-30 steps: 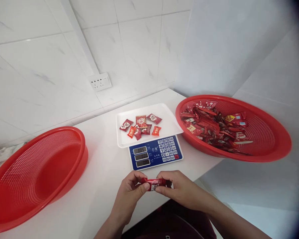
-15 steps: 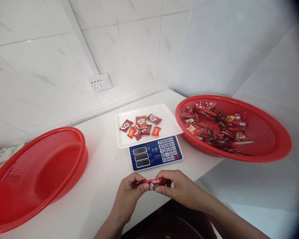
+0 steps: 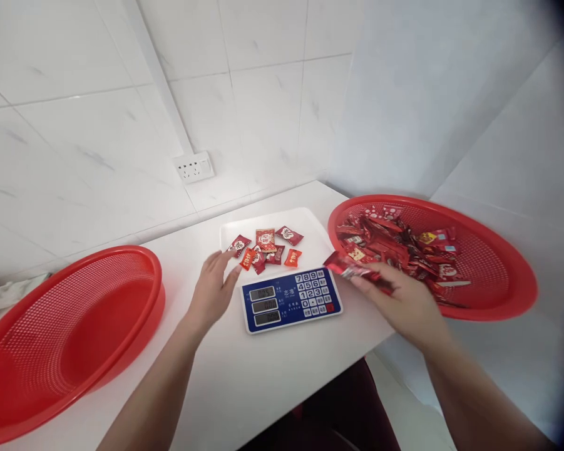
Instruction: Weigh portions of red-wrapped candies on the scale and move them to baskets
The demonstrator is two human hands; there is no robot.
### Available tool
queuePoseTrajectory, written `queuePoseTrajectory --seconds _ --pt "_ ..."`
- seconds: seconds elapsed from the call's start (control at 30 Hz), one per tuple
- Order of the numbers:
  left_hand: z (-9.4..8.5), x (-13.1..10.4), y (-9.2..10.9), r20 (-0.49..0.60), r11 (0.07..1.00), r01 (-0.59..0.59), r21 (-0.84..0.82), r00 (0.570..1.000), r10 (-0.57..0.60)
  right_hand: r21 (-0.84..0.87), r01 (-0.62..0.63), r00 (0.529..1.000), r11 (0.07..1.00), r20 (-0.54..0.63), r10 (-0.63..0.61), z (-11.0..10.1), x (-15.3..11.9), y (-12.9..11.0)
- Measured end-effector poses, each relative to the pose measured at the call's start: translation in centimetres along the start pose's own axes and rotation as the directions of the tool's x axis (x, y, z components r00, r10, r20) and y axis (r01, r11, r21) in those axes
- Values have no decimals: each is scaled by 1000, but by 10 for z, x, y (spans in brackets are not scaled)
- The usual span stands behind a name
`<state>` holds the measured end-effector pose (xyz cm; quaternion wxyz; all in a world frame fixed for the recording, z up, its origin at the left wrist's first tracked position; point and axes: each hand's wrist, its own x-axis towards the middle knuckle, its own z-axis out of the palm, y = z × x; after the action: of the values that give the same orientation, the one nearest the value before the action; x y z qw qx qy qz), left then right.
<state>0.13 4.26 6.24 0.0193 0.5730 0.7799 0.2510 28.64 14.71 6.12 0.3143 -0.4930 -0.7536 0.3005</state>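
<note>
My right hand (image 3: 404,300) grips a shiny red candy packet (image 3: 354,268) by one end, in front of the rim of the right basket. Over the left edge of the white scale tray (image 3: 305,219), my left hand (image 3: 211,288) has its fingers apart. Its fingertips are beside a dark red candy packet (image 3: 239,245) and an orange-red candy (image 3: 248,259); whether they touch cannot be told. Several more wrapped candies (image 3: 265,240) lie on the tray. Below it is the blue keypad panel (image 3: 291,299) of the scale, with lit grey displays.
A red basket (image 3: 511,291) with many wrapped candies (image 3: 399,250) stands on the right. At the left is another red perforated basket (image 3: 154,275). Both baskets rest on the white table (image 3: 206,388), by a tiled wall with a power socket (image 3: 193,167).
My hands have moved apart. The right one has carried the red packet right toward the full basket; the left has let go of it and reached up to the tray. The view has tilted slightly.
</note>
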Motion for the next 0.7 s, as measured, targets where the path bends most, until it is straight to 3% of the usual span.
queuePoseTrajectory --seconds 0.1,0.23,0.4,0.53,0.7 --pt "4 32 -12 45 997 3 75 999 -7 -110 -21 984 994 -178 1 -10 17 16" --pt "21 52 -12 145 993 -24 119 989 7 -98 -30 986 995 -169 13 -10 26 29" --pt "32 58 4 192 993 -64 95 980 44 -32 -45 989 998 -144 40 -10 26 30" --pt "18 43 12 142 997 -55 50 989 47 24 -94 991 995 -91 96 -16 23 26" --pt "-7 -6 6 50 994 1 -109 999 5 218 -159 980 963 -81 180 -20 22 32"
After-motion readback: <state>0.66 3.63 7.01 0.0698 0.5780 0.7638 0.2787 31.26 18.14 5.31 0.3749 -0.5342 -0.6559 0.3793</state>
